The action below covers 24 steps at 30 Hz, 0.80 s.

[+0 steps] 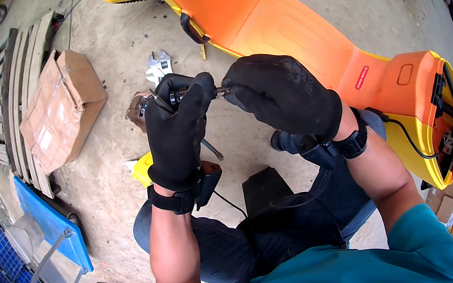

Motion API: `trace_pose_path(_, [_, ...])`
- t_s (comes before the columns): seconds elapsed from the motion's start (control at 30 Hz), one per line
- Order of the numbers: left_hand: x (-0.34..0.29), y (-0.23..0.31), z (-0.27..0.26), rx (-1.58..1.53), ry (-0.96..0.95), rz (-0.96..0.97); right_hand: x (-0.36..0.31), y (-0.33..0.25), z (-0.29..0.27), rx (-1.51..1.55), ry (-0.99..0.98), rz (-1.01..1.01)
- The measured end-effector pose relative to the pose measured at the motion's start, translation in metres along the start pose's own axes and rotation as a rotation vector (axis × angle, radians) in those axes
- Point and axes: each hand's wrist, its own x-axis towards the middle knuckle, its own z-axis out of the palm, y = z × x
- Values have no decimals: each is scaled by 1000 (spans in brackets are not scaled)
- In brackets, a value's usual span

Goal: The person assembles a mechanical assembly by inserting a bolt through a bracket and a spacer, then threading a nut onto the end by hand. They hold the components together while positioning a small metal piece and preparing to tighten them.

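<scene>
Both my hands wear black gloves and meet above the concrete floor. My left hand [174, 123] is closed around a small dark cylindrical part [176, 97] with a thin metal shaft [222, 90] sticking out to the right. A thin dark rod [212, 149] also runs through the left hand, showing above and below the palm; its kind I cannot make out. My right hand [287, 94] pinches the shaft's right end, its fingertips partly hidden. Beyond the left hand an adjustable wrench [158, 66] lies on the floor, beside a brown bag-like piece [136, 111] with small metal parts.
To the right stands an orange and yellow scooter body [303, 30], a black cable [414, 140] hanging from it. Left are a cardboard box [66, 107], wooden pallets [24, 84] and a blue platform cart [51, 220]. A yellow piece [141, 169] lies by my left wrist.
</scene>
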Motion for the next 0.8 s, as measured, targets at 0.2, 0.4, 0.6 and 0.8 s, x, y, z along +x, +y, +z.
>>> trace_pose_path(0.2, [1, 1, -6, 85, 14, 51, 3, 6, 8, -65, 82, -137])
trace_pose_path(0.4, [1, -5, -10, -112, -26, -57, -1, -1, 13, 134, -65, 168])
trace_pose_path(0.6, [2, -5, -6, 90, -55, 30, 2, -2, 25, 125, 123, 93])
trace_pose_path(0.8, [-2, -9, -1, 38, -66, 17, 1, -6, 25, -9, 158, -32])
